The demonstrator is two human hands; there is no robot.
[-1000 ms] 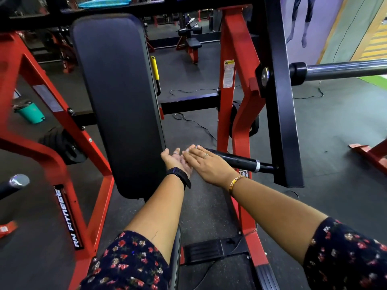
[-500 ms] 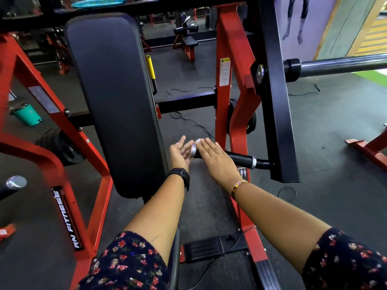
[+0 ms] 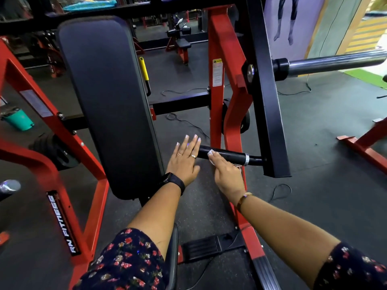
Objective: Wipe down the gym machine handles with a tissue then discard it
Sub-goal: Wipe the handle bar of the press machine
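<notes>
The black machine handle [image 3: 229, 156] juts left from a black upright at mid-frame. My right hand [image 3: 227, 176] lies over its near side and holds a white tissue [image 3: 210, 153] against the grip; only small bits of tissue show at my fingertips. Beside it, my left hand [image 3: 185, 160] is spread flat, palm down, with straight fingers covering the handle's free end. A second handle end [image 3: 9, 186] shows at the far left edge.
A tall black back pad [image 3: 109, 101] stands just left of my hands within the red frame [image 3: 222, 84]. A chrome bar [image 3: 335, 62] sticks out at upper right. A teal bin [image 3: 17, 120] sits on the floor at left. Cables [image 3: 280, 191] lie on the floor.
My left hand has turned from palm-up to flat and palm-down at the handle's end. My right hand has slid a little to the right along the handle with the tissue.
</notes>
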